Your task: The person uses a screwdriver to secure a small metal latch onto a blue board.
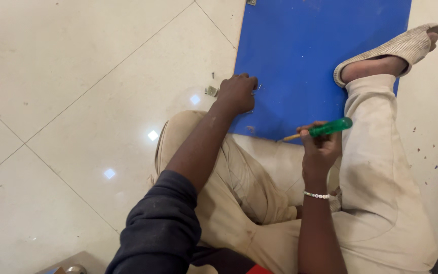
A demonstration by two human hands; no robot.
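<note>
Nearest the camera, right hand (pixel 319 152) wrapped tight around green-handled screwdriver (pixel 320 130), tip at near edge of blue board (pixel 310 56). Farther out, left hand (pixel 236 94) curled, fingers pinching small metal piece (pixel 256 89) at board's left edge. Small bracket (pixel 211 91) on tile floor (pixel 77 101) just beside.

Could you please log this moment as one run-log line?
left hand: pressing blue board edge | right hand: gripping green-handled screwdriver | small metal bracket: on floor

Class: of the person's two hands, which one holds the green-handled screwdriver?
The right hand, with the beaded bracelet, grips the screwdriver; the left hand presses on the blue board.
</note>
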